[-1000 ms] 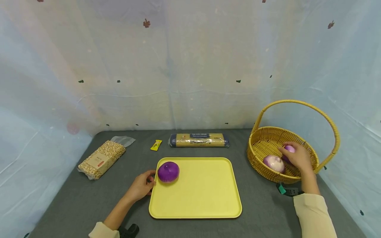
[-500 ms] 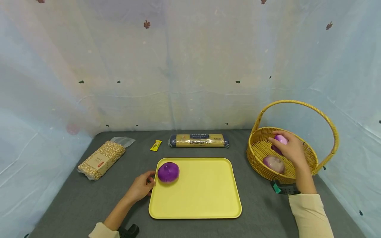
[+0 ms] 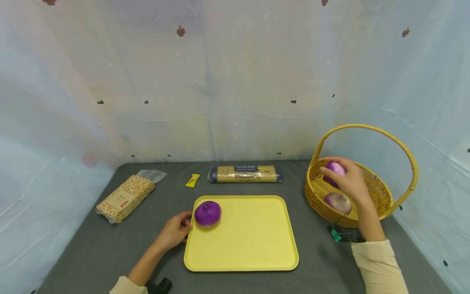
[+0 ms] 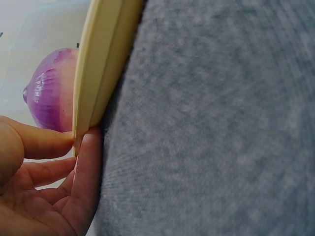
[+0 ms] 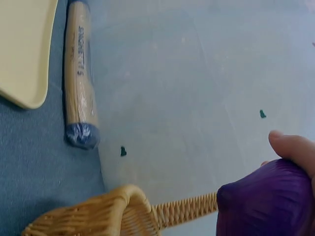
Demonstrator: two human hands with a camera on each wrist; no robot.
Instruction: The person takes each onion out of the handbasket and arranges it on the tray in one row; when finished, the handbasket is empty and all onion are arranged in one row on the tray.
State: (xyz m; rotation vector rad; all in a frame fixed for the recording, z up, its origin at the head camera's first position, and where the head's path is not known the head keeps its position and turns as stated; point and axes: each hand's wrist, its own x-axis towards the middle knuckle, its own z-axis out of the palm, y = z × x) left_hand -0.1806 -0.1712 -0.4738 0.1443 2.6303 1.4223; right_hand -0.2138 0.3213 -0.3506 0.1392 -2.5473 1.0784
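In the head view, my left hand (image 3: 175,231) is at the left edge of a yellow tray (image 3: 249,245). The left wrist view shows its thumb and a finger pinching the tray's rim (image 4: 101,64). One purple onion (image 3: 207,214) sits in the tray's far left corner. My right hand (image 3: 349,179) grips another purple onion (image 3: 335,171) over the left side of a wicker basket (image 3: 312,192). Up close in the right wrist view, that held onion (image 5: 270,201) fills the lower right, with part of the hand cut off. A paler purple-white onion (image 3: 338,203) lies inside the basket.
Behind the tray lies a spaghetti packet (image 3: 245,174), with a small yellow wrapped piece (image 3: 192,180) left of it. A clear bag of pale beans or kernels (image 3: 126,196) rests at the far left. The basket's tall handle (image 3: 367,127) arches over it.
My right hand has lifted the onion from the basket's floor and carried it up and left toward the basket's rim. My left hand and the tray have stayed in place.
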